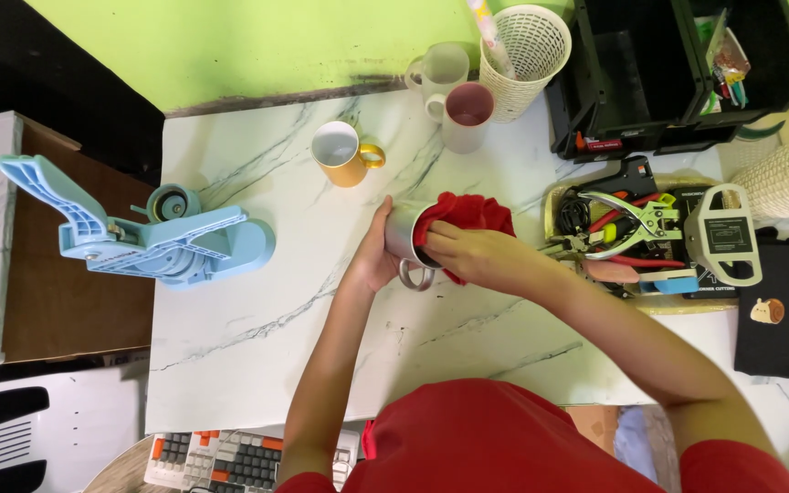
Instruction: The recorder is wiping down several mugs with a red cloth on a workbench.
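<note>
A grey metal mug (405, 239) is being wiped: gripped by left hand (372, 258) fingers, red cloth (468, 219) pinched by right hand (478, 257); turning the mug seems called for

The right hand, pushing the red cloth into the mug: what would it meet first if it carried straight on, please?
Most likely the inside of the silver mug: the right hand points left, pressing the red cloth into its mouth, while the left hand braces its far end.

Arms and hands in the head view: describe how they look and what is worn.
Both arms are bare from the short red sleeves down. The left hand and right hand wear no gloves, and no rings, watch or bracelets can be seen. The red shirt is plain, with no markings showing.
</note>
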